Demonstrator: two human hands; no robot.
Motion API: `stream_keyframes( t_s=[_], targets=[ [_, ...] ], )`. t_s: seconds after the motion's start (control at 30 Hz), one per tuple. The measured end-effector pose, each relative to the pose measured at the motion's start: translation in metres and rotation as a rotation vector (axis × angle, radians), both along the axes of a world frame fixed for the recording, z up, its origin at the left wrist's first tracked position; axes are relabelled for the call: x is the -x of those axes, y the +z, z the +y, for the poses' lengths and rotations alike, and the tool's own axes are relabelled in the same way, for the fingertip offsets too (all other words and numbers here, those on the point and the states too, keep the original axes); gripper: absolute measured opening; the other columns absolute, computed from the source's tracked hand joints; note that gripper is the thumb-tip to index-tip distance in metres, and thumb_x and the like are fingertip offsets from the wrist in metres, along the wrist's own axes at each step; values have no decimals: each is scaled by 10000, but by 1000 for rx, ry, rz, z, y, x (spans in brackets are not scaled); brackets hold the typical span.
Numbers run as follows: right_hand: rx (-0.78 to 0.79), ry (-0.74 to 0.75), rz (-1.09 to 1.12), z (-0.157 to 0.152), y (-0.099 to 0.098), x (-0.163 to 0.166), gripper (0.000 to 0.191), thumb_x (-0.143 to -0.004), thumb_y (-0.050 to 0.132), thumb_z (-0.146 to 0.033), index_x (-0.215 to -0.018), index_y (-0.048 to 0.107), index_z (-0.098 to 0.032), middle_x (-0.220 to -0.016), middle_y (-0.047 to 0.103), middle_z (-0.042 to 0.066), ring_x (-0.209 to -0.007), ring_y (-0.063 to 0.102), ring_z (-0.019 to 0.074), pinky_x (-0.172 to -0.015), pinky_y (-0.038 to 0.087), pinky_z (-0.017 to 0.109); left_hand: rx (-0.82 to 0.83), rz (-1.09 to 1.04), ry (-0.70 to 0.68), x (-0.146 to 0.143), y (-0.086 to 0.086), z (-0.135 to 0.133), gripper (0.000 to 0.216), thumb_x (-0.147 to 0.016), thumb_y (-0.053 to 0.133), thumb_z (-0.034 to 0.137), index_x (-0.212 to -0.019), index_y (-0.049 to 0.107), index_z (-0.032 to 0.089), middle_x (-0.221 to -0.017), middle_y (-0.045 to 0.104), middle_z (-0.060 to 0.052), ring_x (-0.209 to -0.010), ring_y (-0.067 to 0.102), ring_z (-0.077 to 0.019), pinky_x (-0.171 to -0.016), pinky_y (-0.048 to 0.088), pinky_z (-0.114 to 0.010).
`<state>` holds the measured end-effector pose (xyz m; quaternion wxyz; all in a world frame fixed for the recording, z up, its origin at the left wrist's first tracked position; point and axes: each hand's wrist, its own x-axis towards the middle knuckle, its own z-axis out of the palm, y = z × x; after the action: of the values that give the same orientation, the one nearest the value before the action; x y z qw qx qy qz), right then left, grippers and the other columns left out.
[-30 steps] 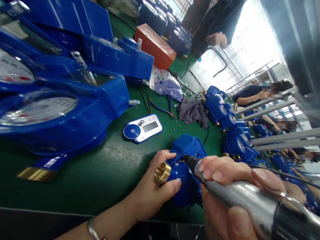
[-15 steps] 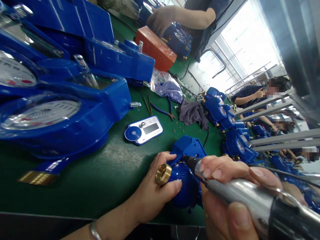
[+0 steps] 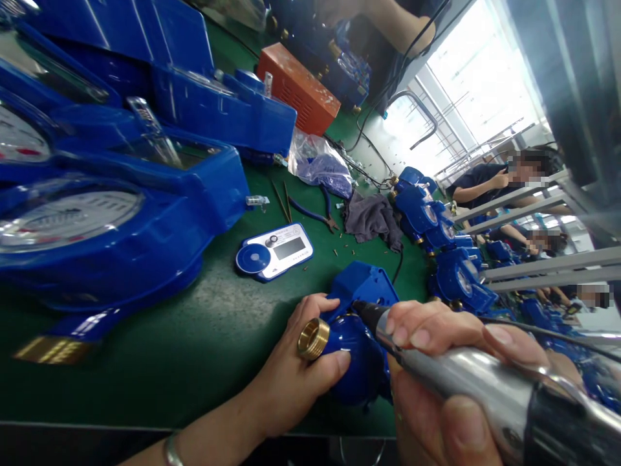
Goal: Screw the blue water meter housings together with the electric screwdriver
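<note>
My left hand [image 3: 295,362] grips a blue water meter [image 3: 356,353] on its side at the front of the green bench, thumb and fingers on either side of its threaded brass end [image 3: 313,338]. Wrapped in my right hand [image 3: 446,349] is a metal-bodied electric screwdriver [image 3: 466,375] with a black nose. Its tip meets the meter where the round body joins the blue plastic housing [image 3: 363,283]; the bit's very end is hidden. Just beyond lies a white and blue device with a small display [image 3: 279,251]. Several small brass screws [image 3: 336,252] are scattered behind the meter.
Large blue meters [image 3: 111,220] crowd the left. Pliers [image 3: 315,215], tweezers [image 3: 283,202], a grey cloth [image 3: 371,220], a plastic bag [image 3: 320,165] and an orange box [image 3: 297,88] lie farther back. More meters [image 3: 460,278] line the right, where other people sit. A co-worker's arm [image 3: 392,26] reaches in at the top.
The view has shifted slightly, moving the bench things a little left. Both hands keep their hold, with the screwdriver tip at the same spot. The co-worker's hand at the top has moved up.
</note>
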<state>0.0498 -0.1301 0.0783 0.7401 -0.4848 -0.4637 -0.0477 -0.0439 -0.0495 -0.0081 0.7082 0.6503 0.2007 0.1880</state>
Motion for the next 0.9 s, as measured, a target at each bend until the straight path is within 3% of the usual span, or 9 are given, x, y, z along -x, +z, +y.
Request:
stream_keyframes(
  t_s=[0.17,0.27,0.33,0.47,0.57,0.73,0.9],
  targets=[
    [82,12,-167,-5,-2,2,345,-845,604,-258,-1172,498,-239,-792,594,3,-644,579,179,-632,535,433,9,-13,11,0,0,0,513,-766,540,411,-1228,426,218,-1307,395,-94,-1264,379,-318,-1098,264,-529],
    [93,-39,-68,-6,0,3,319,-848,597,-295,-1147,490,-262,-776,566,-7,-642,564,176,-644,536,431,25,-25,15,0,0,0,505,-765,546,409,-1218,429,219,-1292,398,-94,-1252,388,-321,-1096,259,-538],
    [187,-56,-52,-8,4,-3,318,-843,576,-355,-1141,481,-301,-786,547,-2,-669,564,190,-644,529,428,33,-32,10,0,1,0,505,-760,543,417,-1211,431,219,-1280,409,-91,-1233,405,-325,-1091,259,-549],
    [467,15,-231,-15,8,-23,413,-744,658,-409,-1125,513,-340,-829,573,25,-757,604,246,-613,526,446,26,-22,10,0,1,1,525,-744,538,435,-1210,433,216,-1277,427,-92,-1232,408,-333,-1081,283,-539],
    [504,39,-229,-20,8,-31,441,-695,704,-398,-1097,532,-337,-842,582,31,-800,610,267,-619,527,458,20,-14,16,0,1,1,522,-750,536,429,-1215,432,217,-1285,418,-93,-1234,405,-327,-1074,300,-524],
    [465,12,-225,-18,3,-26,421,-736,669,-379,-1121,502,-335,-802,583,20,-753,611,254,-607,524,454,37,-29,3,0,1,0,522,-749,545,404,-1219,421,213,-1281,407,-87,-1229,401,-320,-1084,263,-540],
    [77,81,-99,-3,0,-14,369,-815,578,-285,-1158,455,-230,-793,576,8,-664,571,192,-616,517,426,53,-28,-3,1,2,0,522,-742,543,404,-1214,425,214,-1279,396,-79,-1237,395,-318,-1094,245,-529]
  ],
)
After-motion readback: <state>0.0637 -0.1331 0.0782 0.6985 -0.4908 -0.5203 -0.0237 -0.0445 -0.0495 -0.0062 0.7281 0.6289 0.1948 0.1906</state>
